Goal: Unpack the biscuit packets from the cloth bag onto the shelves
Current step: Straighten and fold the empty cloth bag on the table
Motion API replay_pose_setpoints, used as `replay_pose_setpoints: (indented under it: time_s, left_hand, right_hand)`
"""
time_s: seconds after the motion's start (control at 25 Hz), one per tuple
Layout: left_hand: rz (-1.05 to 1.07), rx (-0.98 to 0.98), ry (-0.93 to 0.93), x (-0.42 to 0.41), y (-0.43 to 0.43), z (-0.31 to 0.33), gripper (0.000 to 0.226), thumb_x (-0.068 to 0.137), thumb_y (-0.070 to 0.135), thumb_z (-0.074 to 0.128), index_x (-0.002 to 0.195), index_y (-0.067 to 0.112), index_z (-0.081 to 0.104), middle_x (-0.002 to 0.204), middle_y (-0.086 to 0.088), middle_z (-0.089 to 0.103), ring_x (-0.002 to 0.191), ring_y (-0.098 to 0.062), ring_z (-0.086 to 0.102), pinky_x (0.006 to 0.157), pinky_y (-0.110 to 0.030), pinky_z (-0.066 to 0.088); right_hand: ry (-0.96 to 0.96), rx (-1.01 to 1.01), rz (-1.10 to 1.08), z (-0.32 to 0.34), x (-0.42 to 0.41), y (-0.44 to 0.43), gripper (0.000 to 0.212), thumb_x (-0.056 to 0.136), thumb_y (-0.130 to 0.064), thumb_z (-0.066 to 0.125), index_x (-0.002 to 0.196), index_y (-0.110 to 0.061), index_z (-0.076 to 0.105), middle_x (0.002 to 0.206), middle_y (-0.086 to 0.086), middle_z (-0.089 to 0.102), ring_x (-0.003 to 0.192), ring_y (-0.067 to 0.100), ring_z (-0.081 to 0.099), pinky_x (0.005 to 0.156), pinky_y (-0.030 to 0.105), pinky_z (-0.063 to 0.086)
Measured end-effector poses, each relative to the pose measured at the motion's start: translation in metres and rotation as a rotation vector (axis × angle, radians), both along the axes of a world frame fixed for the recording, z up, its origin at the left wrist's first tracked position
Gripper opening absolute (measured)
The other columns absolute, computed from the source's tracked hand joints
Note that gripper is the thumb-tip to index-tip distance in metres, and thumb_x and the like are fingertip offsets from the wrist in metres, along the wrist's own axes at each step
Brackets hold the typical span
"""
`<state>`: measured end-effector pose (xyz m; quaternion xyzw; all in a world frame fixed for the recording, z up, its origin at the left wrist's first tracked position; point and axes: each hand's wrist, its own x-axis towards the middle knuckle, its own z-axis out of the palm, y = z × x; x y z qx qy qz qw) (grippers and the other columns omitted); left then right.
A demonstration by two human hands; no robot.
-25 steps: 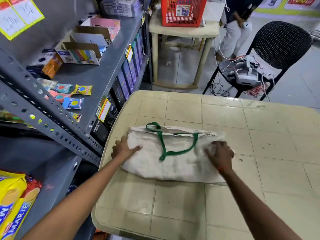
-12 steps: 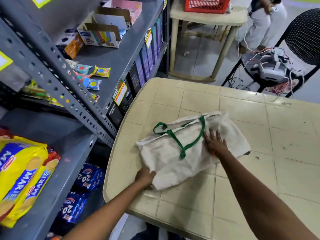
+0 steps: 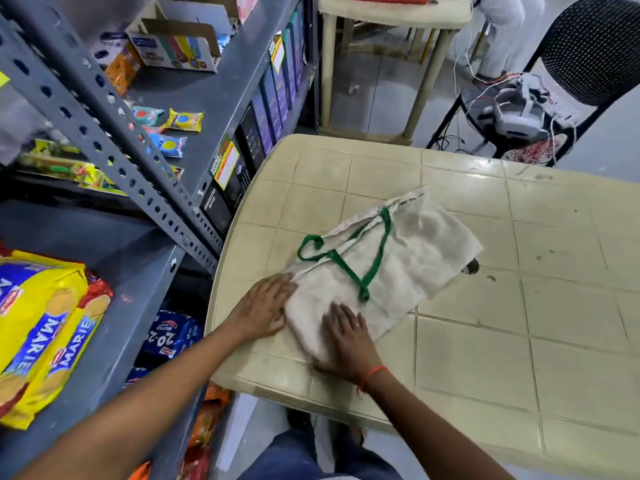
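Marie packets point(image 3: 41, 327) already lie on the shelf point(image 3: 138, 271) at my left, so the unpacking looks done, I judge. The bag point(image 3: 398, 271) lies flat and limp on the surface point(image 3: 519, 341), seemingly empty. My left hand point(image 3: 263, 310) rests open, fingers spread, at its near edge; my right hand point(image 3: 346, 341) presses flat on its corner, gripping nothing, probably smoothing it.

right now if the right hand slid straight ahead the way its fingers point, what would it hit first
The right hand lies flat on the cloth bag, fingers pointing up the bag. Sliding on, it would probably meet the green handle just beyond the fingertips, then more bag.
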<state>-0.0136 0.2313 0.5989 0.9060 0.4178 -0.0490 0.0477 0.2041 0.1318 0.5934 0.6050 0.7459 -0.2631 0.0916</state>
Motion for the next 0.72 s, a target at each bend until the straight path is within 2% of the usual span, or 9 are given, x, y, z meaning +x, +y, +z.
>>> replay_pose_setpoints:
  time_s: [0.08,0.12,0.2,0.28,0.36,0.48,0.6,0.68,0.72]
  left_hand:
    - [-0.115,-0.017,0.144,0.004,0.011,0.001,0.057,0.072,0.036,0.041,0.125,0.018,0.051,0.128,-0.007,0.064,0.114,-0.023,0.061,0.090,-0.036,0.056]
    - [-0.145,-0.020,0.160,0.012,0.017,0.005,0.050,0.071,0.031,0.042,0.118,0.020,0.052,0.120,-0.005,0.068,0.109,-0.023,0.060,0.082,-0.032,0.057]
    - [-0.207,-0.045,0.180,0.028,0.029,0.016,0.029,0.066,0.026,0.048,0.094,0.022,0.055,0.101,-0.002,0.072,0.094,-0.021,0.053,0.067,-0.028,0.052]
    - [-0.253,-0.075,0.230,0.036,0.033,0.028,0.017,0.065,0.030,0.056,0.078,0.021,0.062,0.097,0.000,0.070,0.088,-0.020,0.058,0.067,-0.030,0.046]
    - [-0.284,-0.200,0.243,0.042,0.027,0.041,0.026,0.071,0.038,0.059,0.080,0.015,0.068,0.099,-0.003,0.068,0.087,-0.021,0.061,0.069,-0.030,0.046]
    - [-0.114,-0.521,0.170,0.056,0.008,0.061,0.032,0.081,0.039,0.052,0.080,0.009,0.063,0.082,-0.014,0.065,0.069,-0.024,0.052,0.060,-0.028,0.037]
    - [-0.080,-0.781,0.196,0.070,0.002,0.071,0.029,0.086,0.039,0.050,0.078,0.011,0.056,0.074,-0.008,0.054,0.066,-0.022,0.048,0.053,-0.029,0.031]
    - [-0.075,-0.929,0.220,0.077,0.016,0.077,0.032,0.083,0.039,0.060,0.090,0.008,0.063,0.081,-0.003,0.058,0.072,-0.019,0.053,0.056,-0.027,0.038]
    - [-0.073,-0.974,0.233,0.081,0.030,0.083,0.036,0.079,0.038,0.066,0.100,0.008,0.065,0.090,-0.001,0.061,0.081,-0.018,0.057,0.064,-0.026,0.046]
  right_hand:
    - [-0.011,0.056,-0.050,-0.004,-0.005,-0.002,0.052,0.067,-0.046,0.058,0.110,-0.016,0.057,0.120,0.011,0.068,0.109,0.028,0.066,0.081,0.048,0.057]
    - [0.040,0.061,-0.092,-0.004,-0.003,0.001,0.042,0.069,-0.031,0.054,0.107,-0.013,0.059,0.116,0.011,0.070,0.103,0.028,0.068,0.078,0.046,0.059]
    - [0.183,0.052,-0.153,0.000,0.004,0.008,0.041,0.070,-0.016,0.047,0.107,-0.005,0.063,0.109,0.015,0.070,0.098,0.031,0.068,0.080,0.039,0.058]
    - [0.279,0.051,-0.223,0.021,0.016,0.015,0.035,0.081,-0.009,0.051,0.113,0.000,0.060,0.114,0.020,0.065,0.106,0.033,0.063,0.088,0.032,0.049]
    - [0.367,-0.019,-0.290,0.036,0.033,0.017,0.029,0.091,-0.015,0.052,0.114,0.001,0.056,0.116,0.023,0.063,0.107,0.034,0.060,0.080,0.029,0.041]
    - [0.429,-0.244,-0.409,0.048,0.052,0.008,0.028,0.094,-0.019,0.048,0.115,-0.003,0.056,0.115,0.020,0.063,0.101,0.027,0.058,0.074,0.023,0.033]
    - [0.513,-0.488,-0.491,0.048,0.068,-0.004,0.024,0.090,-0.025,0.050,0.107,-0.011,0.062,0.101,0.008,0.060,0.093,0.020,0.053,0.078,0.027,0.037]
    - [0.546,-0.547,-0.594,0.055,0.085,0.002,0.030,0.080,-0.041,0.058,0.099,-0.018,0.063,0.101,0.004,0.062,0.096,0.022,0.057,0.084,0.031,0.043]
    - [0.555,-0.528,-0.650,0.060,0.095,0.013,0.041,0.073,-0.048,0.061,0.099,-0.017,0.065,0.105,0.004,0.064,0.100,0.024,0.060,0.090,0.035,0.047]
